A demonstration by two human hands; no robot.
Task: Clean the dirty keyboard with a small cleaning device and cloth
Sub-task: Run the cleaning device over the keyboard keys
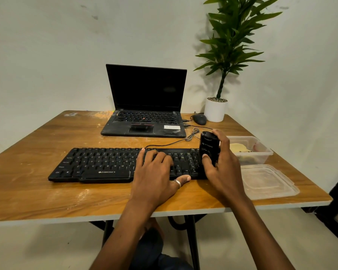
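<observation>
I am pressing my flat, empty left hand [156, 168] on the Zebronics keyboard [98, 164], steadying it. My right hand [220, 162] is gripping the small black cleaning device [209, 147] upright at the keyboard's right end; next, I judge, sweeping it along the keys.

Black keyboard [113, 164] lies flat across the wooden bench [47, 195], cable running back toward an open laptop [144, 102] w/ dark screen. Left hand [156, 172] rests palm-down on the keyboard's right-centre keys, fingers spread, ring on the thumb. Right hand [220, 162] has its grip around a small black cleaning device [209, 149], held upright at the keyboard's right end, thumb on its front. Just right of that: clear plastic tub [261, 151] w/ yellow cloth [238, 147] inside, its lid [267, 182] flat in front. Mouse [199, 119] and potted plant [216, 110] at back right.
</observation>
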